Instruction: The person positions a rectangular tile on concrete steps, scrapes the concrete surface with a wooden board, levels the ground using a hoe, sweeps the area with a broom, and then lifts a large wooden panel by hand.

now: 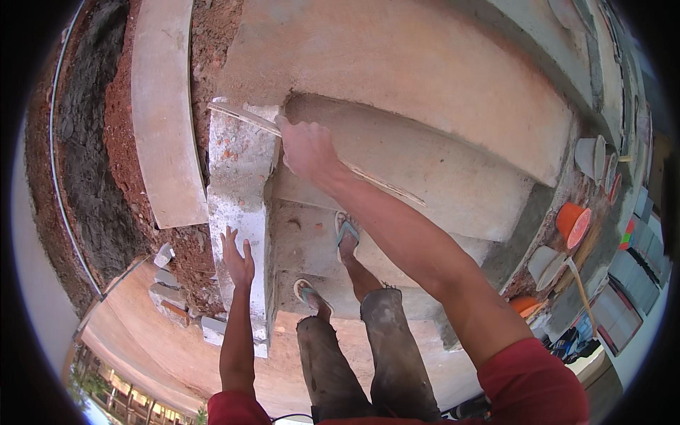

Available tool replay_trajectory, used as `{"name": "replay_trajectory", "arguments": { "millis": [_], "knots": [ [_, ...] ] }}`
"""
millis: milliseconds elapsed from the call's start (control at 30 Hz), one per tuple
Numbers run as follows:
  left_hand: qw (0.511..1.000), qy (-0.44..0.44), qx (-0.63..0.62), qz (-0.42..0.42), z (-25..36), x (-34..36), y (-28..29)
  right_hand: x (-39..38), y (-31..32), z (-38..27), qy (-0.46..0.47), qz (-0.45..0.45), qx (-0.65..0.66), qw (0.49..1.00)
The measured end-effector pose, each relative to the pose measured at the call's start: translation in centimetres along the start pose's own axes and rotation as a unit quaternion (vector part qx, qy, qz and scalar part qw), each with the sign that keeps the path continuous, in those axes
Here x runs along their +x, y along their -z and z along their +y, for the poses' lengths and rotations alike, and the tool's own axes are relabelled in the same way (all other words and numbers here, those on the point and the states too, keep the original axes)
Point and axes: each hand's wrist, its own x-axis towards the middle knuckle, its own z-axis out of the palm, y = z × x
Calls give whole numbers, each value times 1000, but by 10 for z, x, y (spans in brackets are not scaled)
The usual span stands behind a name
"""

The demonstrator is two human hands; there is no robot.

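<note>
My right hand (309,150) is closed around a long, thin, light-coloured strip (244,115), which looks like a wooden batten. One end of it lies over the far end of a low whitish wall (239,185); the other slants right and nearer, above the concrete steps (397,159). Over the near part of the same wall, my left hand (239,262) has its fingers apart and holds nothing. Whether its palm touches the wall I cannot tell. My feet, in flip-flops (312,294), stand on the steps just right of the wall.
A pale board (166,106) lies on reddish soil at the left, beside dark wet-looking earth (88,156). Broken blocks (168,296) sit by the wall's near end. Orange buckets (572,223) and a pale tub (545,267) line the right side.
</note>
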Motion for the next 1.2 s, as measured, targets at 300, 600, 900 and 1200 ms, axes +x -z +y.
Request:
{"name": "replay_trajectory", "arguments": {
  "millis": [300, 600, 900, 1200],
  "knots": [
    [921, 193, -184, -286, 114, -242, 96, 24, 152, 173, -220, 94, -174, 955],
    [901, 306, -21, -308, 114, -247, 18, 94, -48, -18, 49, 104, -231, 966],
    [894, 334, -26, -298, 92, -251, 32, 46, -15, -99, 55, 35, -176, 982],
    [894, 337, -32, -293, 63, -247, 32, -66, -155, -176, 182, -116, -185, 959]
  ]
}}
